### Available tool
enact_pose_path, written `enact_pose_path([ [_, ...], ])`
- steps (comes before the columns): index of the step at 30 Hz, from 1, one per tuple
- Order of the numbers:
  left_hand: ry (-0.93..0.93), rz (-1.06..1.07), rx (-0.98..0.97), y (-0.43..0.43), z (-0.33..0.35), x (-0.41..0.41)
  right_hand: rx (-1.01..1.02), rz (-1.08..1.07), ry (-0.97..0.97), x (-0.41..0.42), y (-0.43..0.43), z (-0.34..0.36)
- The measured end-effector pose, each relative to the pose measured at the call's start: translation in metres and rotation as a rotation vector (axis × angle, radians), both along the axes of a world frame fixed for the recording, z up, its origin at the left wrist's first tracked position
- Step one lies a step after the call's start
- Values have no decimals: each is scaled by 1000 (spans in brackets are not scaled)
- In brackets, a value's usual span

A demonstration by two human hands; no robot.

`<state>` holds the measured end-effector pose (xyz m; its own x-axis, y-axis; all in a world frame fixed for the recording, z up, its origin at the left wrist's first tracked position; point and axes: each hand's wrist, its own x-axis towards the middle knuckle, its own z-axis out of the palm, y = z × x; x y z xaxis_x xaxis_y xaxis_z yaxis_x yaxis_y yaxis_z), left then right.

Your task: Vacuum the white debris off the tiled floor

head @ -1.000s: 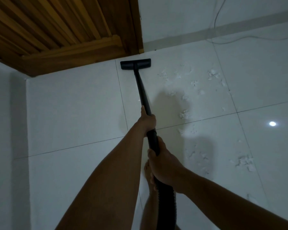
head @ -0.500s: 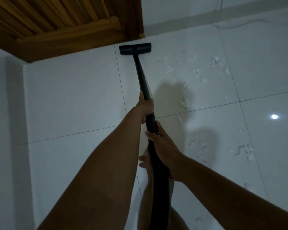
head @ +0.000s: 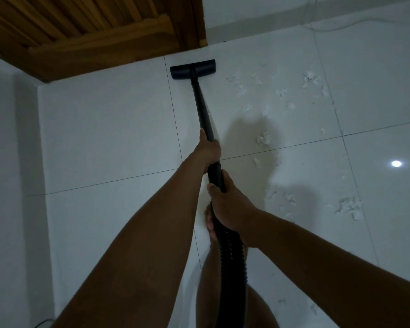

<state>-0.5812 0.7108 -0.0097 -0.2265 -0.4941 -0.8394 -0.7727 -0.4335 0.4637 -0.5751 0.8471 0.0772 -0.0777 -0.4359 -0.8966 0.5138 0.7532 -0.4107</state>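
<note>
A black vacuum wand [head: 202, 107] runs from my hands up to its flat floor head [head: 193, 69], which lies on the white tiled floor [head: 109, 129] close to the wooden door. My left hand [head: 207, 150] grips the wand higher up. Just below it, my right hand [head: 227, 204] grips where the wand meets the ribbed hose [head: 231, 261]. White debris [head: 263, 138] is scattered in scraps over the tiles to the right of the wand, with another clump [head: 347, 207] lower right.
A wooden slatted door [head: 85, 31] and its frame close the top left. White wall [head: 7, 162] runs down the left side. A thin cable [head: 341, 26] lies along the far skirting. My bare foot [head: 208, 221] stands under the hose.
The floor head slid forward toward the door over the past second and has since come back a little. Both hands keep their grip on the wand.
</note>
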Motion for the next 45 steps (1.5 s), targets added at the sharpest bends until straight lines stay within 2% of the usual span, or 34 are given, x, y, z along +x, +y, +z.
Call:
enact_pose_path([
  [13, 1, -7, 26, 44, 2, 29, 27, 53, 41, 24, 44, 8],
  [22, 34, -21, 28, 87, 1, 76, 65, 78, 51, 71, 85, 16],
  [31, 53, -27, 23, 155, -5, 135, 60, 90, 115, 133, 152, 11],
  [36, 54, -47, 29, 199, -2, 169, 33, 183, 228, 166, 195, 17],
  [45, 35, -59, 47, 282, 16, 218, 72, 148, 139, 214, 275, 32],
])
